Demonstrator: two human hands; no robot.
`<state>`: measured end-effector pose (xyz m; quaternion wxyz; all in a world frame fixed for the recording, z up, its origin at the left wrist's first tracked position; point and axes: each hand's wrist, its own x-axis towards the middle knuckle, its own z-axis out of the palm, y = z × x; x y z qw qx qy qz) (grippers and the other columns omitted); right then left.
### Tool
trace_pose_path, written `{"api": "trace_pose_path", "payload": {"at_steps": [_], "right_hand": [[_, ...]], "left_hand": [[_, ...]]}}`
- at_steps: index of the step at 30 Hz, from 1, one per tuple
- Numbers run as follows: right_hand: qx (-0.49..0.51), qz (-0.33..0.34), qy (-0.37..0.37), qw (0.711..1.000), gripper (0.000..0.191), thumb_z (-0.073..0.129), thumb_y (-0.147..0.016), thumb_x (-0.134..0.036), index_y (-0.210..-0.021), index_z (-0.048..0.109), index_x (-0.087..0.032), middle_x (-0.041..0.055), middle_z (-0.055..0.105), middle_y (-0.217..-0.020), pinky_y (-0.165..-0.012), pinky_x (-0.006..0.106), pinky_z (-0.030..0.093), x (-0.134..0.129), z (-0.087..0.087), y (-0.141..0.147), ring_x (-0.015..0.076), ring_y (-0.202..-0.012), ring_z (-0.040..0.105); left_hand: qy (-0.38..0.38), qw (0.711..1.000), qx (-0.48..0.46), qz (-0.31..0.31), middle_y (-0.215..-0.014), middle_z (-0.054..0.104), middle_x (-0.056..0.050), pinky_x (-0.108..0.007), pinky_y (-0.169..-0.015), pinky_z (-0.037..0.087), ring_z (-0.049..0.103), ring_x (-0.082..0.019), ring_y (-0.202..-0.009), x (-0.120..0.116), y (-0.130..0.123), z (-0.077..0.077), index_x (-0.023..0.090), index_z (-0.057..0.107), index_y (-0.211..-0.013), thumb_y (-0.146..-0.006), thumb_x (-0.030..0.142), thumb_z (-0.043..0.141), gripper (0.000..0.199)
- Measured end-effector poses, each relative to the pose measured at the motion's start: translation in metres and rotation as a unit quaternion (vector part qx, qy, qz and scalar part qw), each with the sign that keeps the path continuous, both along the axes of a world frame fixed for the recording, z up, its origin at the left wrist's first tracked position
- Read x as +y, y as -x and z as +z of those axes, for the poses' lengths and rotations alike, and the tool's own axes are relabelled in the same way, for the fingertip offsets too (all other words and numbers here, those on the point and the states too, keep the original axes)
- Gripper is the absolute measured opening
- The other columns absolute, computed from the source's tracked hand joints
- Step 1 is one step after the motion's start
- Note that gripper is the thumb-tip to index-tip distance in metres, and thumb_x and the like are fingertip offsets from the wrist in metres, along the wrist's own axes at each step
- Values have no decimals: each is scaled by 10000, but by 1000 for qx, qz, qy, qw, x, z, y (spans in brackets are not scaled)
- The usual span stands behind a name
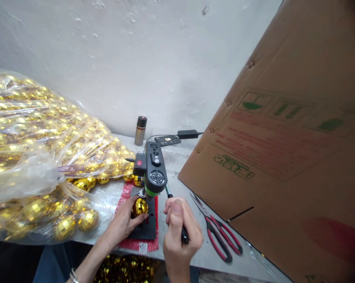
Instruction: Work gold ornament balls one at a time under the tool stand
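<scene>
My left hand (pixel 127 216) holds a shiny gold faceted ball (pixel 141 206) between thumb and fingers. The ball sits beneath the head of a small black hand press (pixel 156 165) with round vents and a green band. The press's dark base plate (pixel 146 231) lies on a red plastic sheet (pixel 124 244). To the right, my right hand (pixel 181 232) is wrapped round the black-gripped lever (pixel 169 192) of the press. What touches the top of the ball is partly hidden by the press head and my fingers.
At the left lies a large clear plastic bag (pixel 56 173) full of gold balls. Red-handled scissors (pixel 221 236) lie beside a tall cardboard box (pixel 268 137) on the right. A bottle (pixel 140 131), a patterned black flat object (pixel 167 140) and a power adapter (pixel 187 134) stand near the wall.
</scene>
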<state>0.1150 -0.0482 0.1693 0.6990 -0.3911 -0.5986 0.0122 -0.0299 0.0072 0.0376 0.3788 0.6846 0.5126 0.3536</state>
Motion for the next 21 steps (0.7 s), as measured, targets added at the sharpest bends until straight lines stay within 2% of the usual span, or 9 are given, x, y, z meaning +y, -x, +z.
{"api": "trace_pose_path", "payload": {"at_steps": [6,11,15,21], "right_hand": [[5,-1,-5,1000,341,463,-1063,-43,-775,451,-225,-64,423,-693,-590,209,407,-1,-2,0,69,-622,487],[8,-4,0,1000,348,463,-1073,-61,-765,454,-223,-60,428,-691,-583,209,403,0,-3,0,71,-630,500],[17,-10,-5,1000,362,465,-1079,-73,-750,443,-223,-61,420,-677,-577,216,400,-1,-3,2,73,-613,490],[18,-14,-3,1000,353,474,-1083,-99,-751,493,-220,-47,448,-674,-576,242,412,-1,-2,2,95,-621,511]], "left_hand": [[-100,992,-9,73,-1332,775,-178,-569,-1073,604,745,-378,-1241,-12,-18,-37,201,639,-1392,-887,425,749,563],[-148,986,-4,80,-1382,761,-185,-593,-1097,593,724,-399,-1289,-13,-17,-58,214,633,-1428,-894,463,779,607],[-149,986,7,80,-1381,762,-179,-604,-1099,587,723,-400,-1283,-10,-18,-60,218,641,-1431,-903,475,772,602],[-124,991,26,40,-1385,761,-168,-603,-1104,571,708,-393,-1282,-11,-20,-45,221,642,-1442,-909,431,751,583]]}}
